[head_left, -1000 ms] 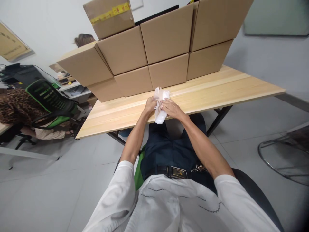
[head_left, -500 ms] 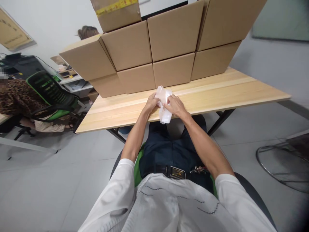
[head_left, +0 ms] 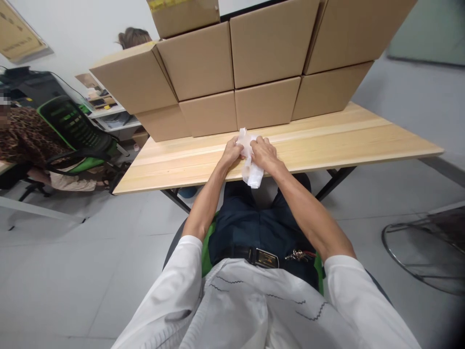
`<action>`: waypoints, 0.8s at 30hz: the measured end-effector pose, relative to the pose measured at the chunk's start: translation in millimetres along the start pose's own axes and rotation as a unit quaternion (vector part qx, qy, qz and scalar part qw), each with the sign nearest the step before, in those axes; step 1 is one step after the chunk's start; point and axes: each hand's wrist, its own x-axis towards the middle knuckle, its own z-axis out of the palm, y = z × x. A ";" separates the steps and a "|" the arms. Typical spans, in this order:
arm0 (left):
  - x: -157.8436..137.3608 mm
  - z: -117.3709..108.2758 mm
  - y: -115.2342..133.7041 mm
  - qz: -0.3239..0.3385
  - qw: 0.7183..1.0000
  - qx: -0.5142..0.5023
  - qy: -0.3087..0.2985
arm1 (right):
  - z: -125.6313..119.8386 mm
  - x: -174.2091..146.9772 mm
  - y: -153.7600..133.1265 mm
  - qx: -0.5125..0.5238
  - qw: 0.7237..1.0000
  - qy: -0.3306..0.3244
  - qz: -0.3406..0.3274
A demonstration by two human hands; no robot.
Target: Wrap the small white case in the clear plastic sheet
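Observation:
Between my hands is a crumpled, see-through white plastic bag (head_left: 255, 177), partly rolled up, just over the table's near edge. My left hand (head_left: 231, 153) pinches its left side with thumb and fingers. From the right, my right hand (head_left: 264, 154) grips it with curled fingers, back of the hand upward. A thin stretch of the plastic shows between both hands and sticks up a little past them. Whether anything is wrapped inside, I cannot tell.
Cardboard boxes (head_left: 267, 99) stand stacked in two rows along the far side of the wooden table (head_left: 363, 140), with another box (head_left: 185, 17) on top. At left, a person sits by a green-backed chair (head_left: 69, 131). A round metal frame (head_left: 387, 252) is on the floor at right.
My right hand has closed further over the plastic, and its lower end has swung slightly right. The left hand keeps its pinch. The view has shifted a little.

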 end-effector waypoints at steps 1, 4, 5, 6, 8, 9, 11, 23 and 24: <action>0.9 0.0 -1.4 0.010 1.000 0.005 0.004 | 1.3 1.3 4.7 0.010 1.000 0.001 0.003; 3.1 -0.9 -3.4 0.014 1.000 0.016 -0.002 | 7.0 6.9 24.9 0.071 0.997 0.019 0.002; 3.6 -1.4 -3.3 0.012 1.000 0.019 -0.004 | 9.0 9.2 32.9 0.099 0.995 0.027 0.002; 4.0 -1.9 -2.7 0.011 1.000 0.023 -0.005 | 11.0 11.2 40.9 0.130 0.991 0.034 0.005; 4.1 -2.4 -0.7 0.006 0.999 0.032 -0.004 | 14.3 13.9 55.1 0.197 0.979 0.045 0.016; 3.9 -2.3 0.6 0.004 0.999 0.036 -0.003 | 15.5 14.2 60.6 0.228 0.972 0.048 0.025; 2.8 -1.4 3.2 0.002 0.999 0.036 0.001 | 17.0 12.7 67.8 0.271 0.960 0.058 0.045; -3.2 -1.5 10.8 -0.007 1.000 0.006 0.028 | -3.0 -4.5 102.2 0.265 0.959 0.057 0.085; -3.2 -1.8 11.1 -0.010 1.000 0.002 0.027 | -4.5 -5.4 106.8 0.243 0.965 0.055 0.077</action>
